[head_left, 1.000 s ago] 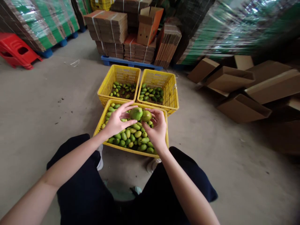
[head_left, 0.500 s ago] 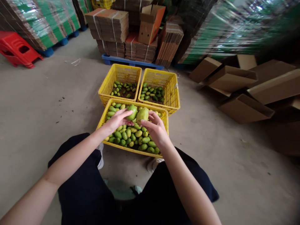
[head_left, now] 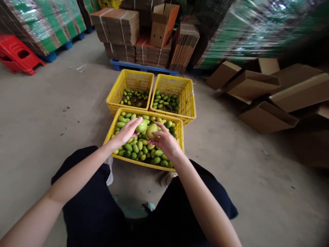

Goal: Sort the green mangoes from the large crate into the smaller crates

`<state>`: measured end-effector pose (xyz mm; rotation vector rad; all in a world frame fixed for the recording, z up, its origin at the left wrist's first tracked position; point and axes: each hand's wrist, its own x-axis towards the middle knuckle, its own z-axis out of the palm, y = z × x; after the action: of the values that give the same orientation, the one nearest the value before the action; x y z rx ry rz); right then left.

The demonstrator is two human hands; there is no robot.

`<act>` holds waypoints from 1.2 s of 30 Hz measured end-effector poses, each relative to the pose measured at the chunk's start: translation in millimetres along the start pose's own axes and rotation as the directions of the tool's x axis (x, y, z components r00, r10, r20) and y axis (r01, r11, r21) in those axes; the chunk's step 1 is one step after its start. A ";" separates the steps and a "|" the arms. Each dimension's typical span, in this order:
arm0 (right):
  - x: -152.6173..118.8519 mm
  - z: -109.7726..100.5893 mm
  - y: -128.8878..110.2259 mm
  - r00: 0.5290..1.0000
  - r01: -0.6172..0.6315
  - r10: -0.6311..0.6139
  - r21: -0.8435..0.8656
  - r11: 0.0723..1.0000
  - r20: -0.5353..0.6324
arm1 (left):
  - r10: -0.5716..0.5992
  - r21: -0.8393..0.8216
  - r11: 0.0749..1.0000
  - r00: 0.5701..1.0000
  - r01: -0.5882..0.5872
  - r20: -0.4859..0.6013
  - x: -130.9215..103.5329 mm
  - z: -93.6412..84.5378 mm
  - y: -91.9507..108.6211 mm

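Note:
My left hand is closed round a smooth green lemon-like fruit, thumb along its upper side. Beside it, my right hand grips a yellower lemon-like fruit between thumb and fingers. Both are held just above the near yellow crate, which is full of green and yellowish oval fruits. Behind it stand two more yellow crates, a left one and a right one, each with a layer of green fruits at the bottom.
Bundled flat cartons and an upright carton sit on a blue pallet at the back. A red stool is at the left. Open cardboard boxes lie at the right, before wrapped stacks.
Both hands, each with its fruit, have lowered slightly towards the near crate. The right hand's fruit has been turned, and its fingers have shifted. The view has moved a little.

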<state>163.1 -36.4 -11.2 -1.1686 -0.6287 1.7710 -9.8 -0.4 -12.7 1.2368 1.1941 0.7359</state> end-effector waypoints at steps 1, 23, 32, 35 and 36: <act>1.1 2.0 3.3 1.000 -0.002 0.002 0.000 1.000 0.012 | 0.062 0.112 0.992 0.998 -0.059 -0.031 -3.5 1.5 1.6; -10.7 6.5 -4.2 0.955 0.003 -0.057 0.182 0.983 0.290 | 0.030 -0.192 0.981 0.965 0.021 0.261 4.8 1.1 -10.7; -11.6 6.8 3.4 0.956 0.124 -0.180 0.236 0.964 0.232 | 0.096 -0.366 0.931 0.976 -0.019 0.194 2.2 15.9 -7.4; -14.0 6.5 0.3 0.963 0.153 -0.199 0.239 0.959 0.184 | 0.109 -0.389 0.919 0.989 -0.063 0.096 -3.4 26.9 -4.5; -14.8 5.4 -2.2 0.967 0.145 -0.185 0.219 0.965 0.174 | 0.123 -0.395 0.914 0.991 -0.090 0.059 -4.6 29.2 -3.7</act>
<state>161.4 -48.1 -0.5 -0.7870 -0.6217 1.7704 15.9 -14.5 -17.7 0.9893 0.8613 0.9452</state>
